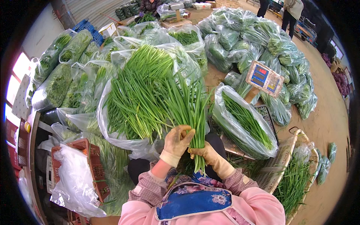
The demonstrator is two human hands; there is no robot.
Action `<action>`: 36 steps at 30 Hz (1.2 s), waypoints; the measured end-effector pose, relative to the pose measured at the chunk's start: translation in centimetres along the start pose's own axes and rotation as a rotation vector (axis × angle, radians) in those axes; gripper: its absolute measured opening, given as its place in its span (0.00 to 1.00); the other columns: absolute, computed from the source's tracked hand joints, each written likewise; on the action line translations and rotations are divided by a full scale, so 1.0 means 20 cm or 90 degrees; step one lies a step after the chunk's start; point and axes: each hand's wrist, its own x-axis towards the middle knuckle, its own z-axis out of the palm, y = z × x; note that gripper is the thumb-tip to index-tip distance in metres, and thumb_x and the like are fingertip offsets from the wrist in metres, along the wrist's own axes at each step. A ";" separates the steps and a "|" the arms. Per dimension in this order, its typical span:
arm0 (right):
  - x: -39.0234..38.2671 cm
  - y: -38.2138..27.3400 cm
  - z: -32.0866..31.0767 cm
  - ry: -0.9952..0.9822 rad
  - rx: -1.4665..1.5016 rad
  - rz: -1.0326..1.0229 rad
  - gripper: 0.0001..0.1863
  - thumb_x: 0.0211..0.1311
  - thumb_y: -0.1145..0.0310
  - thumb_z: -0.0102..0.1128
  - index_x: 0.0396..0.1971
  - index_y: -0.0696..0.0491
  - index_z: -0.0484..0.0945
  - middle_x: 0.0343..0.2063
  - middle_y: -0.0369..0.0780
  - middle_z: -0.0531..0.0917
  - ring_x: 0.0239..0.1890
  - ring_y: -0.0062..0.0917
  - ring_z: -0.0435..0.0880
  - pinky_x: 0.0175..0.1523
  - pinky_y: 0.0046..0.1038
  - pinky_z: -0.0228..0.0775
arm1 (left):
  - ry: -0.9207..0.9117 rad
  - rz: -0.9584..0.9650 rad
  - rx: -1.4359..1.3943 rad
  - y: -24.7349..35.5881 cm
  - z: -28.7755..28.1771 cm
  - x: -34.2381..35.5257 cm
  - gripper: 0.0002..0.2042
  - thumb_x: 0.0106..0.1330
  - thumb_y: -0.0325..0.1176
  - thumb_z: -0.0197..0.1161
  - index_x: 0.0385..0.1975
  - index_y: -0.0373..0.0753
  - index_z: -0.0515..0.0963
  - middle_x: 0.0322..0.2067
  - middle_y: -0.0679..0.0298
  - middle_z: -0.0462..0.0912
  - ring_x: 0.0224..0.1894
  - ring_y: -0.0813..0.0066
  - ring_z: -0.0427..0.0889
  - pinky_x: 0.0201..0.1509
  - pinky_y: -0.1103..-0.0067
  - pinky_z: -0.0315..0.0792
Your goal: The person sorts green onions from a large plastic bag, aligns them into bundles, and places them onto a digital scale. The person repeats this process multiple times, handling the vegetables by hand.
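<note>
A bunch of garlic chives [192, 108] stands nearly upright in front of me, leaves fanned at the top and pale stem ends down. My right hand [205, 153], in a tan glove, is closed around the lower stems. My left hand [177, 142], in a similar glove, has its fingers curled in against the left side of the same bunch; its fingertips are partly hidden. Just beyond lies a large heap of loose chives [138, 90] in an opened clear plastic bag [102, 110]. To the right, another clear bag [240, 138] holds chives on a scale with a display [264, 78].
Bagged greens [56, 86] crowd the left, and a big pile of filled bags [258, 41] stands far right. A red-brown crate [98, 174] with plastic sheeting [75, 180] sits at near left. A cream basket [281, 159] of loose greens is at near right. People are at the back.
</note>
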 end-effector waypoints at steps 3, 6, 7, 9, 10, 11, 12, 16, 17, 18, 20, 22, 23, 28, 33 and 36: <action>-0.05 -0.06 0.00 -0.001 -0.083 0.032 0.16 0.50 0.72 0.62 0.40 0.58 0.72 0.24 0.37 0.76 0.21 0.20 0.74 0.27 0.21 0.66 | 0.020 0.015 0.041 -0.03 0.07 0.04 0.17 0.56 0.34 0.64 0.44 0.39 0.72 0.19 0.69 0.70 0.19 0.85 0.67 0.23 0.85 0.65; -0.10 -0.11 0.01 0.003 -0.097 0.024 0.19 0.50 0.73 0.62 0.43 0.59 0.70 0.24 0.37 0.76 0.21 0.19 0.73 0.27 0.20 0.65 | 0.061 0.068 0.007 -0.06 0.10 0.07 0.23 0.57 0.31 0.62 0.53 0.41 0.65 0.18 0.70 0.67 0.19 0.84 0.66 0.23 0.86 0.65; -0.10 -0.11 -0.01 0.000 -0.087 0.009 0.20 0.50 0.73 0.62 0.43 0.59 0.70 0.24 0.36 0.76 0.21 0.19 0.73 0.27 0.20 0.65 | 0.089 0.087 0.015 -0.06 0.09 0.10 0.24 0.57 0.30 0.62 0.54 0.41 0.64 0.18 0.70 0.67 0.20 0.84 0.66 0.23 0.86 0.65; -0.11 -0.11 -0.02 -0.007 -0.096 0.004 0.20 0.49 0.72 0.63 0.43 0.60 0.70 0.25 0.36 0.76 0.22 0.19 0.74 0.28 0.20 0.66 | 0.113 0.112 0.057 -0.04 0.05 0.12 0.24 0.58 0.35 0.58 0.56 0.45 0.63 0.20 0.63 0.72 0.20 0.70 0.73 0.27 0.74 0.69; -0.11 -0.10 -0.04 0.000 -0.108 0.009 0.20 0.49 0.72 0.63 0.43 0.60 0.70 0.25 0.36 0.76 0.23 0.19 0.74 0.28 0.20 0.67 | 0.074 0.154 0.156 -0.01 0.02 0.13 0.23 0.58 0.35 0.58 0.55 0.44 0.64 0.21 0.62 0.73 0.22 0.68 0.74 0.28 0.73 0.70; -0.11 -0.08 -0.06 0.008 -0.119 0.013 0.20 0.49 0.72 0.64 0.42 0.60 0.70 0.25 0.36 0.76 0.23 0.19 0.74 0.29 0.20 0.68 | 0.035 0.196 0.255 0.02 -0.01 0.15 0.22 0.57 0.35 0.58 0.54 0.44 0.65 0.21 0.61 0.73 0.23 0.67 0.75 0.29 0.73 0.70; -0.11 -0.06 -0.07 0.016 -0.131 0.017 0.19 0.49 0.71 0.64 0.42 0.60 0.70 0.25 0.36 0.76 0.23 0.19 0.74 0.30 0.20 0.69 | -0.004 0.237 0.354 0.04 -0.03 0.16 0.22 0.57 0.35 0.59 0.53 0.44 0.66 0.22 0.60 0.74 0.25 0.65 0.76 0.30 0.72 0.71; -0.13 -0.06 -0.08 0.007 -0.155 0.029 0.19 0.49 0.71 0.64 0.40 0.59 0.70 0.27 0.36 0.76 0.25 0.19 0.75 0.32 0.21 0.70 | 0.004 0.354 0.305 0.02 -0.05 0.18 0.11 0.56 0.35 0.59 0.38 0.41 0.74 0.26 0.61 0.77 0.28 0.63 0.77 0.32 0.73 0.71; -0.14 -0.08 -0.08 0.013 -0.161 0.041 0.18 0.49 0.71 0.64 0.40 0.59 0.70 0.27 0.36 0.76 0.25 0.19 0.75 0.32 0.21 0.71 | -0.004 0.332 0.309 0.04 -0.05 0.17 0.10 0.55 0.34 0.59 0.35 0.41 0.75 0.26 0.61 0.77 0.28 0.64 0.77 0.31 0.73 0.71; -0.14 -0.08 -0.09 0.019 -0.166 0.053 0.18 0.49 0.71 0.64 0.40 0.59 0.70 0.27 0.36 0.77 0.26 0.19 0.75 0.32 0.21 0.71 | -0.013 0.279 0.256 0.04 -0.05 0.16 0.10 0.55 0.34 0.60 0.36 0.41 0.75 0.26 0.61 0.77 0.28 0.64 0.77 0.31 0.73 0.71; -0.15 -0.07 -0.11 0.024 -0.187 0.063 0.20 0.49 0.71 0.64 0.41 0.60 0.70 0.29 0.37 0.77 0.27 0.20 0.76 0.34 0.22 0.72 | -0.033 0.169 0.148 0.09 -0.05 0.12 0.11 0.55 0.34 0.60 0.37 0.41 0.75 0.25 0.61 0.77 0.27 0.65 0.77 0.30 0.73 0.71; -0.16 -0.08 -0.10 0.037 -0.184 0.059 0.21 0.49 0.71 0.65 0.42 0.60 0.69 0.30 0.38 0.77 0.28 0.20 0.76 0.35 0.23 0.73 | -0.107 0.195 0.205 0.11 -0.07 0.13 0.10 0.56 0.34 0.58 0.38 0.42 0.75 0.23 0.61 0.76 0.25 0.64 0.77 0.29 0.72 0.71; -0.17 -0.11 -0.09 0.031 -0.187 0.072 0.22 0.48 0.70 0.65 0.43 0.60 0.69 0.32 0.39 0.77 0.29 0.21 0.76 0.36 0.23 0.73 | -0.102 0.289 0.251 0.06 -0.05 0.13 0.10 0.56 0.34 0.58 0.38 0.43 0.75 0.23 0.61 0.76 0.24 0.63 0.76 0.28 0.71 0.71; -0.17 -0.05 -0.16 0.027 -0.184 0.063 0.22 0.49 0.70 0.64 0.43 0.61 0.69 0.30 0.39 0.77 0.30 0.21 0.77 0.36 0.23 0.73 | -0.173 0.365 0.478 0.07 -0.06 0.11 0.06 0.55 0.29 0.57 0.32 0.39 0.74 0.23 0.59 0.75 0.26 0.59 0.76 0.29 0.71 0.71; -0.17 0.01 -0.20 0.016 -0.166 0.044 0.23 0.50 0.69 0.64 0.44 0.61 0.68 0.30 0.39 0.78 0.29 0.20 0.77 0.35 0.22 0.72 | -0.047 0.325 0.480 -0.01 -0.12 0.09 0.11 0.57 0.28 0.55 0.40 0.40 0.73 0.23 0.56 0.74 0.24 0.61 0.75 0.27 0.71 0.71; -0.16 0.01 -0.20 0.020 -0.189 0.053 0.23 0.50 0.68 0.64 0.45 0.60 0.68 0.31 0.40 0.78 0.29 0.21 0.77 0.36 0.23 0.72 | -0.037 0.265 0.333 0.07 -0.12 0.10 0.20 0.58 0.29 0.55 0.53 0.42 0.67 0.24 0.57 0.74 0.25 0.60 0.75 0.28 0.71 0.70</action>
